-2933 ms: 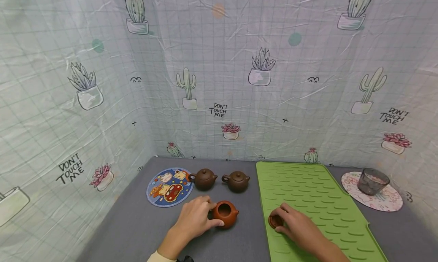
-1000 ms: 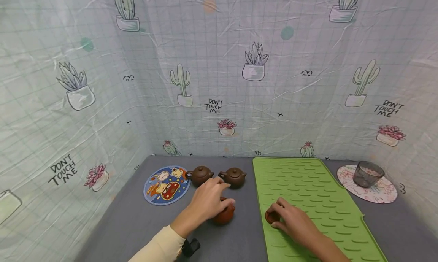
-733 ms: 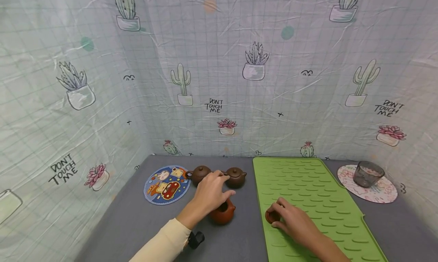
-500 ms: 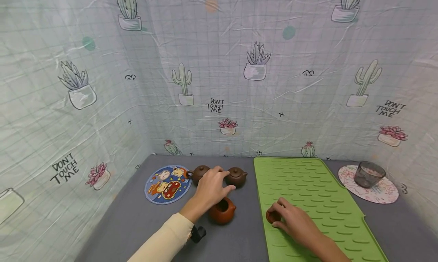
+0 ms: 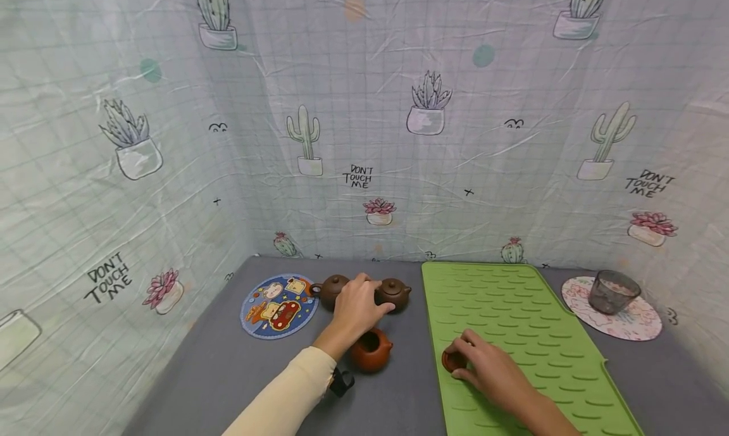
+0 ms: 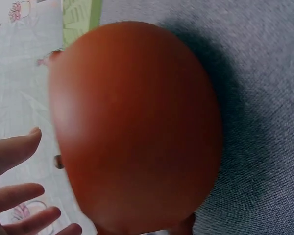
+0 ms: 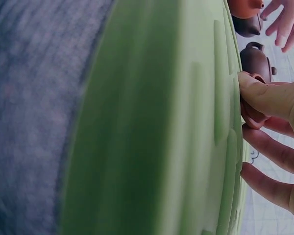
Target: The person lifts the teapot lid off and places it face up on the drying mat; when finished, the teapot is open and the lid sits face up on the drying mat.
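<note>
My left hand [image 5: 357, 306] hovers in front of the two dark brown teapots, nearest the right-hand teapot [image 5: 394, 295]; it partly hides the left-hand teapot [image 5: 330, 292]. Its fingers are spread and hold nothing in the left wrist view. Below that wrist sits a lidless reddish-brown teapot [image 5: 371, 354], its round opening facing up; it fills the middle of the left wrist view, where its body [image 6: 137, 127] looks large. On the green mat [image 5: 484, 297], my right hand [image 5: 490, 369] pinches a small reddish-brown teapot lid [image 5: 451, 362] between thumb and fingers, low against the surface.
A round blue cartoon placemat [image 5: 279, 306] lies at the left, close to the left-hand teapot's handle. At the right, a smoky clear cup [image 5: 614, 292] stands on a pink-patterned round mat [image 5: 638, 325]. A cactus-print curtain [image 5: 364, 107] closes off the back and sides.
My left hand has let go of the reddish-brown teapot and moved forward and right toward the dark teapots. My right hand keeps its pinch on the lid in about the same place.
</note>
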A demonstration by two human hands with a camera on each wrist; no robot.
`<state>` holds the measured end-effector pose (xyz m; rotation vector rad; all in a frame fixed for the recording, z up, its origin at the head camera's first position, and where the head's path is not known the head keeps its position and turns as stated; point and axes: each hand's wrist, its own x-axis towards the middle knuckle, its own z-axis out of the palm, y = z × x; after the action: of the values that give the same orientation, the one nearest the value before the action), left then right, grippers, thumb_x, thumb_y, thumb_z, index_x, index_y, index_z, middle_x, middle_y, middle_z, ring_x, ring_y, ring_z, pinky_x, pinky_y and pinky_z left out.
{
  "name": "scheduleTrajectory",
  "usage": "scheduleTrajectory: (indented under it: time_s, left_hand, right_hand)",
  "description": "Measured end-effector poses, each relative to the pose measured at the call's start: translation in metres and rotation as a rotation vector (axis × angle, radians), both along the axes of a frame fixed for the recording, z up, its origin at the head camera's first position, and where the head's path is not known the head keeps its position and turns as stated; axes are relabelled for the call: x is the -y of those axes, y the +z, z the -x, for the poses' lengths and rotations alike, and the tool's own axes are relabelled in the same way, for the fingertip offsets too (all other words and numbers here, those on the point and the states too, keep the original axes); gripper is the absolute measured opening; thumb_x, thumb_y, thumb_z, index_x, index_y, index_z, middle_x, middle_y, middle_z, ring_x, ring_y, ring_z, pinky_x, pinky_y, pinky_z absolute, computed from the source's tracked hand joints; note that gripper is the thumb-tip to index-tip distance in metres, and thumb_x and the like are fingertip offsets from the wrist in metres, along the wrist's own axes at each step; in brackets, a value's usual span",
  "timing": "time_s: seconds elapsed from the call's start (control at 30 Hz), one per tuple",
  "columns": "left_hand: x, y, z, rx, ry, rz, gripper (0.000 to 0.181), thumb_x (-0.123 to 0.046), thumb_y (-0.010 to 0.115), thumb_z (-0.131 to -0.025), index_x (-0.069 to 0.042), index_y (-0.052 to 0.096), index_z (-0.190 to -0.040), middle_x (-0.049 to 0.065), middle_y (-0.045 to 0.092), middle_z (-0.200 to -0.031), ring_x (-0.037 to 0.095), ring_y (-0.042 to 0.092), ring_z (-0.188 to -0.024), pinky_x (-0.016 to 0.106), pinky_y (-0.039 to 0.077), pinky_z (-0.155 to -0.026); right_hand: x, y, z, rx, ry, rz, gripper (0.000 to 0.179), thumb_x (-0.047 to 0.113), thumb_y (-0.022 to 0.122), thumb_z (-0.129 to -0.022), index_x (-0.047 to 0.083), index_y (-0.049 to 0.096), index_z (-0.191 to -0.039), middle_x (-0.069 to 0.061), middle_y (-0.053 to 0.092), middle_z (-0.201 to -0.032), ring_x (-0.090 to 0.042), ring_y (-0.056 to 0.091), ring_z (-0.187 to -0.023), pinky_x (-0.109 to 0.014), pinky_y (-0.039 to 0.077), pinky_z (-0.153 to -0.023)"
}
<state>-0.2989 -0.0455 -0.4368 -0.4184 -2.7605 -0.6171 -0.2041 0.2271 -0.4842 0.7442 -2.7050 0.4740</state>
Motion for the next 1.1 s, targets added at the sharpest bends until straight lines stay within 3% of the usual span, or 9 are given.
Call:
scheduleTrajectory:
  time_s: [0.37,0.63,1.1]
  left_hand:
    - [-0.003,-0.013,0.010,0.024,0.026,0.030,0.054,-0.045,0.086,-0.080,-0.014,0.076,-0.123,0.008,0.069,-0.113,0.028,0.067,-0.102,0.044,0.060,-0.080]
    - [-0.003,-0.021,0.014,0.044,0.041,0.023,0.057,-0.043,0.085,-0.082,-0.012,0.073,-0.129,0.012,0.063,-0.133,0.033,0.063,-0.114,0.049,0.059,-0.085]
    - [-0.006,-0.027,0.019,0.063,0.037,0.038,0.056,-0.044,0.083,-0.083,-0.014,0.073,-0.129,0.011,0.064,-0.129,0.031,0.062,-0.110,0.046,0.059,-0.086]
  right_hand:
    - [0.001,0.002,-0.001,0.002,-0.009,-0.006,0.034,0.024,0.089,-0.075,0.025,0.069,-0.103,0.011,0.052,-0.094,0.003,0.051,-0.069,-0.017,0.039,-0.056]
    - [0.001,0.002,0.000,0.015,-0.017,-0.018,0.034,0.025,0.089,-0.076,0.025,0.068,-0.103,0.011,0.051,-0.094,0.004,0.050,-0.070,-0.017,0.039,-0.056]
    - [0.001,0.003,-0.001,0.037,-0.013,-0.015,0.033,0.024,0.088,-0.077,0.025,0.069,-0.104,0.011,0.051,-0.095,0.005,0.049,-0.071,-0.017,0.039,-0.057]
